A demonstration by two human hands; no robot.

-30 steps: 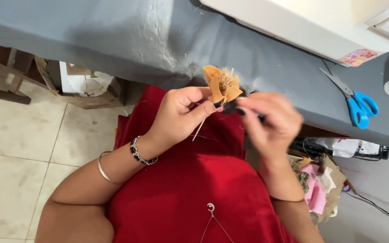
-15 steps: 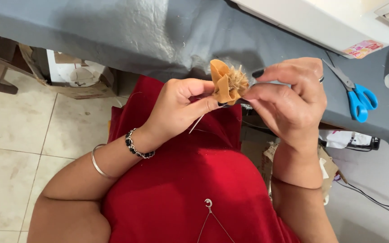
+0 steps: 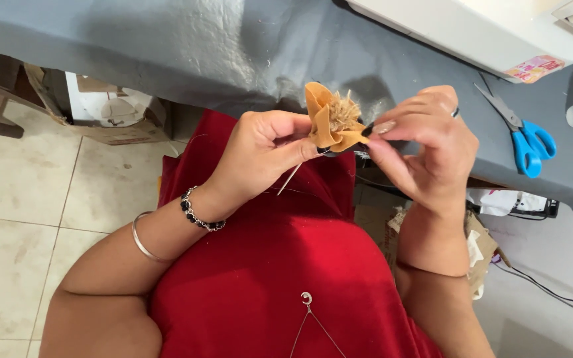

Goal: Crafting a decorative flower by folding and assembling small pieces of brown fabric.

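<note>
petals of the tan fabric flower (image 3: 329, 122) are already gathered around a frayed centre, pinched by left hand (image 3: 263, 156) and right hand (image 3: 426, 149), thread (image 3: 291, 178) still trailing, stitching unfinished.

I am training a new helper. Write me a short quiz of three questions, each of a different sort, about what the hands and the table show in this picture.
1. True or false: the blue-handled scissors are held in the right hand.
2. Which hand pinches the base of the tan fabric flower? A) left hand B) neither hand C) a co-worker's hand
3. Fill in: the wrist with the dark beaded bracelet and the silver bangle is the ____ one.

Key:
1. False; they lie on the grey table, apart from both hands.
2. A; the right fingers touch its other side.
3. left
</note>
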